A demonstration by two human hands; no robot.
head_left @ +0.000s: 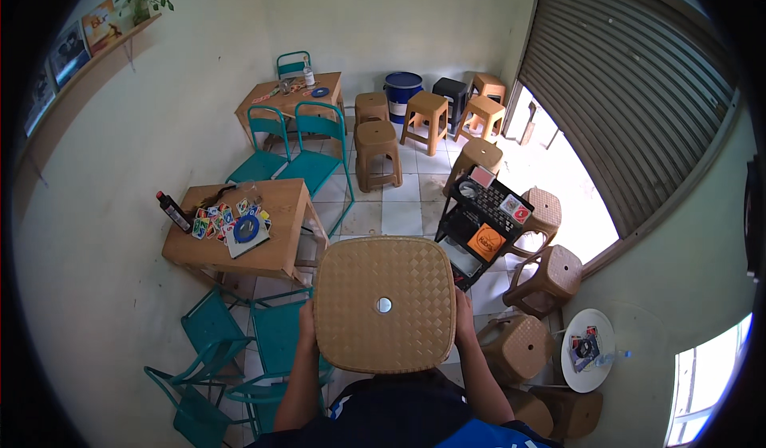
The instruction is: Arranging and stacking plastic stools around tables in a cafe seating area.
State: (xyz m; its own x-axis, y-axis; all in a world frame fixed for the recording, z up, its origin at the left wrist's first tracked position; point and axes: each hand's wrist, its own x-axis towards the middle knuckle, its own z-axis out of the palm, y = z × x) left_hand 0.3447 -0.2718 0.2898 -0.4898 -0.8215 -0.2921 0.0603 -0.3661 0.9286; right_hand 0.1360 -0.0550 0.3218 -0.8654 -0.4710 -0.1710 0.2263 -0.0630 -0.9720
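Tan woven-pattern stool point(351, 308) in front of the torso, seat facing the camera. Left hand point(306, 322) grips its left side, right hand point(464, 318) its right. Floor point(403, 218): white tile. To the left, wooden counter point(283, 201) with scattered cards point(209, 224), dark bottle point(173, 211); teal chairs point(319, 169) nearby. To the right, black rack point(456, 230), more stools point(377, 138); roller shutter point(622, 73) partly raised, daylight beneath.

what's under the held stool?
The tan woven-pattern stool covers whatever lies directly below, any legs included. Its center hole shows only something pale. White floor tiles show beyond its far edge.
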